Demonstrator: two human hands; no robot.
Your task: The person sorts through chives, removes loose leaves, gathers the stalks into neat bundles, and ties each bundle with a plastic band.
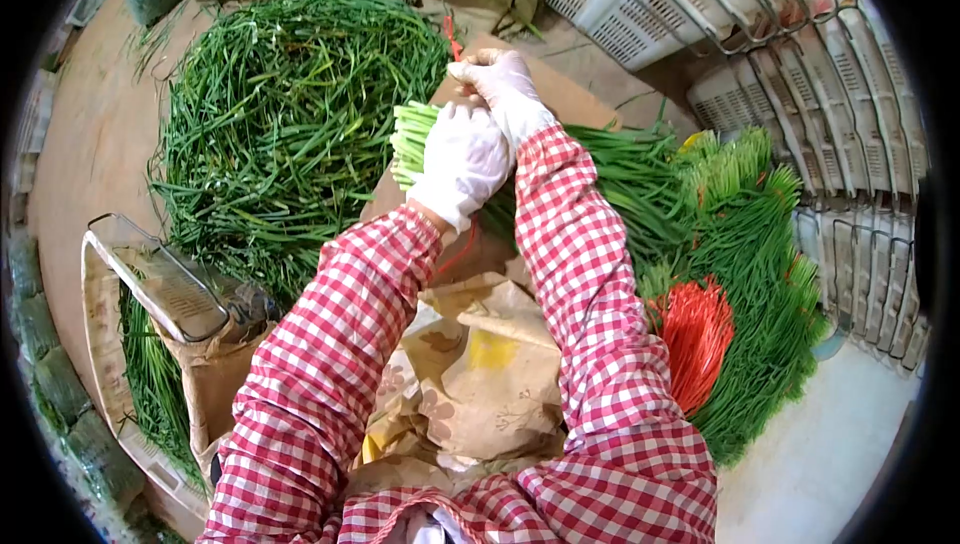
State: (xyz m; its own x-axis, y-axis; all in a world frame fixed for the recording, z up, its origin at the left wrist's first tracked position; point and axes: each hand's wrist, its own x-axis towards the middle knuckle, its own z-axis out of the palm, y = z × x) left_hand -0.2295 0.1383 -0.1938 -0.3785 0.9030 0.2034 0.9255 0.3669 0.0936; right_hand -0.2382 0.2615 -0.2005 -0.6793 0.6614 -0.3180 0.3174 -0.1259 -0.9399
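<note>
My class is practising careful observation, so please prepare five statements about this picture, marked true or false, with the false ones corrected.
1. The left hand is closed around a bunch of stalks. True.
2. The sleeves are plain blue. False: the sleeves are red-and-white checked.
3. A red tie shows at the fingertips of the right hand. True.
4. The pile of red strips lies on the left side of the picture. False: it lies on the right side, beside dark green bundles.
5. The pale ends of the stalks point toward the left side of the picture. True.
</note>
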